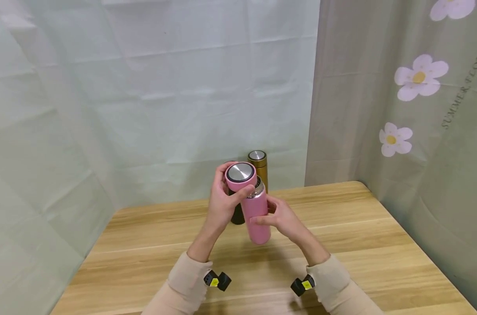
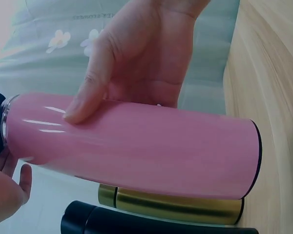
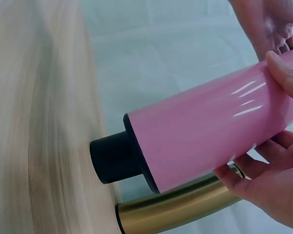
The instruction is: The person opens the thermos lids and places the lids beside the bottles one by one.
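A pink thermos bottle [image 1: 258, 223] tilts above the table, its steel neck [image 1: 257, 190] exposed. My right hand [image 1: 286, 219] grips the body, thumb on the near side and fingers around the far side. In the right wrist view the same right hand [image 3: 271, 187] wraps the bottle from below. The pink lid [image 1: 240, 173] with a brushed silver top is in my left hand [image 1: 222, 199], pinched between thumb and fingers. It is off the neck, beside and a little above the mouth. Only part of the left hand [image 2: 7, 195] enters the left wrist view, near the neck.
Behind the pink bottle stand a gold thermos bottle [image 1: 264, 175] and a black one [image 1: 237, 215], the latter mostly hidden by hand and bottle. They stand towards the back of the wooden table [image 1: 156, 249]. A pale curtain [image 1: 183, 96] hangs behind, a flowered one [image 1: 431, 175] at the right.
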